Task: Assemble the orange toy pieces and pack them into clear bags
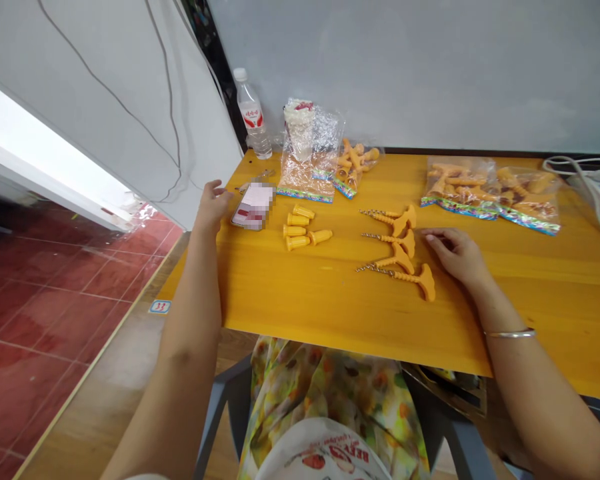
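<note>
Several orange corkscrews point(400, 241) with T-shaped handles lie in a loose column on the table, their metal spirals pointing left. My right hand point(457, 253) rests just right of their handles, fingers stretched out and holding nothing. Left of the corkscrews is a small group of yellow-orange plastic sleeves point(296, 230), ribbed and hollow-looking. My left hand point(213, 205) is at the table's left edge beside a phone point(243, 217), whose screen is partly blurred out. Its fingers are apart and slightly bent, with nothing visible in them.
Along the back stand a water bottle point(254, 120) and a clear bag point(305, 180) with a cup-like packet. Zip bags of orange corkscrew parts lie nearby: one bag point(355, 163) at centre, two bags point(460, 187) to the right. A white cable point(585, 183) coils at far right.
</note>
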Demonstrator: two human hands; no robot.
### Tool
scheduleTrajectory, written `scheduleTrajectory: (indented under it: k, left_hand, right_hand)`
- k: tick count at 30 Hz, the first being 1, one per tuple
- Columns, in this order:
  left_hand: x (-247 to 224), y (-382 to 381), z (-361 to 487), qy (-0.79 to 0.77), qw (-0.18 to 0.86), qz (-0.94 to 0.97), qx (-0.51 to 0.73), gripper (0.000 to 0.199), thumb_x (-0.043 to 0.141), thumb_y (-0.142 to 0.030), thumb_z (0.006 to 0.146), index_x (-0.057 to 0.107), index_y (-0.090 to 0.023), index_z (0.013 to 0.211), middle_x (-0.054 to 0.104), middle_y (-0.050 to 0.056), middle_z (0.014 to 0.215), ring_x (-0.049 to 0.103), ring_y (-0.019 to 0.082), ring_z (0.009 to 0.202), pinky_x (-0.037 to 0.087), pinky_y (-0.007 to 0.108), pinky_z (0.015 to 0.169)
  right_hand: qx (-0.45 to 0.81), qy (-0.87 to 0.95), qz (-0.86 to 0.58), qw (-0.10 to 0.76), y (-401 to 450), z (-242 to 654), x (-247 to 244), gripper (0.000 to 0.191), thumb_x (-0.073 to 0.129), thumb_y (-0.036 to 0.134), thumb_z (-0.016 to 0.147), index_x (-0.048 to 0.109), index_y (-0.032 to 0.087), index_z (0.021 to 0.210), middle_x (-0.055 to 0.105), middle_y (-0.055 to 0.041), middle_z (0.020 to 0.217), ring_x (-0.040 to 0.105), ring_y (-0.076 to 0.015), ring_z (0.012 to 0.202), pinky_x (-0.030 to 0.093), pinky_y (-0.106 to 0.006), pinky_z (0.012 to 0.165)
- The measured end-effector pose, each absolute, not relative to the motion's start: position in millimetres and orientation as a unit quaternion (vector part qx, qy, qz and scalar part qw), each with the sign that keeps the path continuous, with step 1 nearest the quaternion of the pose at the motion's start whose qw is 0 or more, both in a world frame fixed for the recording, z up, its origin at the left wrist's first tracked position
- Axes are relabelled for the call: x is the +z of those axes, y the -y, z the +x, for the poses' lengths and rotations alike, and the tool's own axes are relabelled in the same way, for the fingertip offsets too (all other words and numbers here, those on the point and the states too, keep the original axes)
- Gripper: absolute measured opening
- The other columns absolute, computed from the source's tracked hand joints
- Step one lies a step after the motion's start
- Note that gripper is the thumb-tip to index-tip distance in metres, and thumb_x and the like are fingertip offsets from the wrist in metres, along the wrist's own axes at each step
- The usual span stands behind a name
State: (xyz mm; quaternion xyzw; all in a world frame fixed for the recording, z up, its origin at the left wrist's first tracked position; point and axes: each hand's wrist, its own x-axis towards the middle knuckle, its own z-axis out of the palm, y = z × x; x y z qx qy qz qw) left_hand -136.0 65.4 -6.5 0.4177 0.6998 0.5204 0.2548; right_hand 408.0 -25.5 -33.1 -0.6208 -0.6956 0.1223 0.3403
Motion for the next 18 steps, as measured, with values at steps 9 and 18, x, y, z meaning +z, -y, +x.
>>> scheduleTrajectory:
  k: [9,18]
  left_hand:
    - [-3,-62,-128,-0.706,0.359,0.382,0.477,0.006,0.054,-0.022,0.082,0.054,-0.018,0.087,0.055,0.000,0.070,0.053,0.012,0.052,0.035,0.021,0.044]
    - [-20,-71,-128,-0.700,0.339,0.426,0.461,0.017,0.058,-0.031,0.082,0.064,-0.015,0.077,0.060,0.003,0.061,0.056,0.017,0.055,0.041,0.024,0.048]
  right_hand:
    - [0.113,0.700,-0.623,0.330,26,410,-34,0.039,0.053,0.050,0.087,0.074,0.020,0.101,0.072,-0.0112,0.092,0.062,-0.0230,0.079,0.050,-0.038,0.074]
    - [0.117,0.705,-0.616,0.331,23,413,-39,0.035,0.054,0.046,0.088,0.074,0.020,0.101,0.073,-0.0114,0.095,0.064,-0.0245,0.082,0.051,-0.040,0.076]
